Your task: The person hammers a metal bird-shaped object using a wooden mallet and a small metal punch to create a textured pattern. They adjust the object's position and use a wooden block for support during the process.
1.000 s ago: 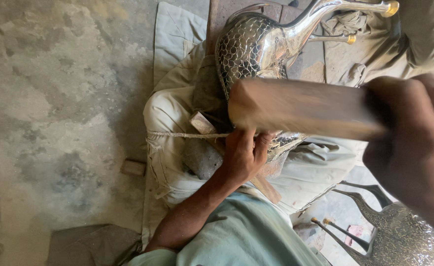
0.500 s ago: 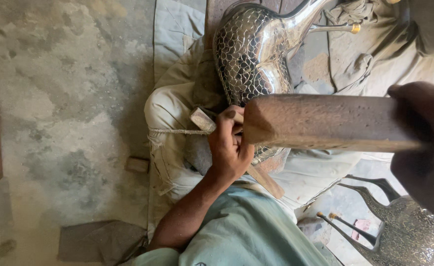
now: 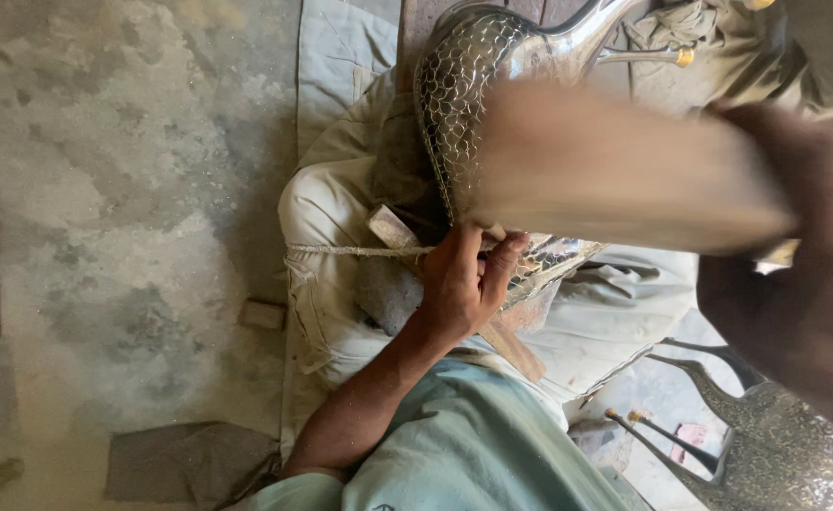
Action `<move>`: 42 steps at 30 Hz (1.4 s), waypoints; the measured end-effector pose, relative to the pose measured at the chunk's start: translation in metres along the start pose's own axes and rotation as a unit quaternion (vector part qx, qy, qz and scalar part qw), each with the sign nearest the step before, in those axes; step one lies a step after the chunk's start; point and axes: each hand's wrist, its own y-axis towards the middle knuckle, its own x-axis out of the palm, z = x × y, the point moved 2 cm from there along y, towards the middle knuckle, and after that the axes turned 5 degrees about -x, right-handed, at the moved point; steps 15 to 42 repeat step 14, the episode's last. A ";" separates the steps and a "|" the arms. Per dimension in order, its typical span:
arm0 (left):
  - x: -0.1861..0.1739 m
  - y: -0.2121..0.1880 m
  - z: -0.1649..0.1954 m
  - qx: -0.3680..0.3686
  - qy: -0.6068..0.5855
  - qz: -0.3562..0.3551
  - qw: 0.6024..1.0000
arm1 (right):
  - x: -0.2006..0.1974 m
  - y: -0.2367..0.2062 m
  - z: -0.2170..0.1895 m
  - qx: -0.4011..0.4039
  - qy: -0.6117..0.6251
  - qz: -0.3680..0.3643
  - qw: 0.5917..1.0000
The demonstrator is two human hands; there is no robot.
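Metal bird figure [image 3: 464, 104], silver with a hammered scale pattern, lies across the person's lap on pale cloth [image 3: 341, 57], body at frame centre-top, neck running up and right out of frame. Head view, only one view: left hand [image 3: 464, 284] is closed against the figure's lower edge, fingers curled around something small there; exactly what it pinches, cannot tell. Thin cord [image 3: 359, 251] runs level from the knee to that hand. One small wooden block [image 3: 393, 227] sits just beside the hand, touching the figure's underside; one wooden strip [image 3: 516, 345] pokes out below the wrist. Right hand [image 3: 804, 274] is clenched around one wooden mallet [image 3: 615, 166], motion-blurred, its head over the figure's body; contact or not, cannot tell. Second metal bird [image 3: 776, 454], same pattern, stands at bottom right, well apart from the first. Count: two bird figures, one mallet, one cord. Concrete floor [image 3: 123, 189] on the left, one small block [image 3: 263, 314] lying on it by the knee.
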 end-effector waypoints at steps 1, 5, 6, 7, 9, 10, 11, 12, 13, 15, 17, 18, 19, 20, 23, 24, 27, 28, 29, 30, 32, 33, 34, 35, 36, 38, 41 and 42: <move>-0.001 0.001 0.003 0.016 0.015 0.008 1.000 | 0.000 0.001 0.001 -0.018 -0.028 -0.014 0.999; -0.004 0.005 0.004 0.040 0.040 0.010 0.998 | 0.001 0.004 0.008 -0.055 0.033 -0.019 0.998; -0.007 0.003 0.004 0.074 0.075 0.021 0.994 | 0.002 0.002 0.008 -0.051 0.039 -0.017 0.998; -0.008 0.001 0.004 0.108 0.110 0.031 0.988 | 0.003 -0.001 0.008 -0.047 0.045 -0.015 0.998; -0.001 -0.001 -0.005 0.020 0.008 0.004 1.000 | 0.006 -0.007 0.008 -0.045 -0.061 -0.075 0.994; 0.002 -0.002 -0.010 -0.024 -0.042 -0.008 0.999 | 0.007 -0.009 0.009 -0.046 -0.088 -0.091 0.991; 0.003 -0.004 -0.013 0.023 -0.006 0.006 1.000 | 0.005 -0.009 0.013 -0.051 -0.062 -0.081 0.994; 0.005 -0.006 -0.017 0.070 0.028 0.019 0.997 | 0.006 -0.011 0.015 -0.024 -0.031 -0.071 0.997; 0.006 -0.010 -0.021 0.116 0.062 0.033 0.991 | 0.007 -0.013 0.017 0.003 0.000 -0.059 0.998; 0.007 -0.014 -0.028 0.056 0.073 0.010 0.996 | 0.010 -0.016 0.016 0.061 0.037 -0.048 0.996; 0.007 -0.014 -0.028 0.056 0.073 0.010 0.996 | 0.010 -0.016 0.016 0.061 0.037 -0.048 0.996; 0.007 -0.014 -0.028 0.056 0.073 0.010 0.996 | 0.010 -0.016 0.016 0.061 0.037 -0.048 0.996; 0.007 -0.014 -0.028 0.056 0.073 0.010 0.996 | 0.010 -0.016 0.016 0.061 0.037 -0.048 0.996; 0.007 -0.014 -0.028 0.056 0.073 0.010 0.996 | 0.010 -0.016 0.016 0.061 0.037 -0.048 0.996; 0.007 -0.014 -0.028 0.056 0.073 0.010 0.996 | 0.010 -0.016 0.016 0.061 0.037 -0.048 0.996; 0.007 -0.014 -0.028 0.056 0.073 0.010 0.996 | 0.010 -0.016 0.016 0.061 0.037 -0.048 0.996; 0.007 -0.014 -0.028 0.056 0.073 0.010 0.996 | 0.010 -0.016 0.016 0.061 0.037 -0.048 0.996; 0.007 -0.014 -0.028 0.056 0.073 0.010 0.996 | 0.010 -0.016 0.016 0.061 0.037 -0.048 0.996; 0.007 -0.014 -0.028 0.056 0.073 0.010 0.996 | 0.010 -0.016 0.016 0.061 0.037 -0.048 0.996; 0.007 -0.014 -0.028 0.056 0.073 0.010 0.996 | 0.010 -0.016 0.016 0.061 0.037 -0.048 0.996; 0.007 -0.014 -0.028 0.056 0.073 0.010 0.996 | 0.010 -0.016 0.016 0.061 0.037 -0.048 0.996; 0.007 -0.014 -0.028 0.056 0.073 0.010 0.996 | 0.010 -0.016 0.016 0.061 0.037 -0.048 0.996; 0.007 -0.014 -0.028 0.056 0.073 0.010 0.996 | 0.010 -0.016 0.016 0.061 0.037 -0.048 0.996; 0.007 -0.014 -0.028 0.056 0.073 0.010 0.996 | 0.010 -0.016 0.016 0.061 0.037 -0.048 0.996; 0.007 -0.014 -0.028 0.056 0.073 0.010 0.996 | 0.010 -0.016 0.016 0.061 0.037 -0.048 0.996; 0.007 -0.014 -0.028 0.056 0.073 0.010 0.996 | 0.010 -0.016 0.016 0.061 0.037 -0.048 0.996; 0.007 -0.014 -0.028 0.056 0.073 0.010 0.996 | 0.010 -0.016 0.016 0.061 0.037 -0.048 0.996; 0.007 -0.014 -0.028 0.056 0.073 0.010 0.996 | 0.010 -0.016 0.016 0.061 0.037 -0.048 0.996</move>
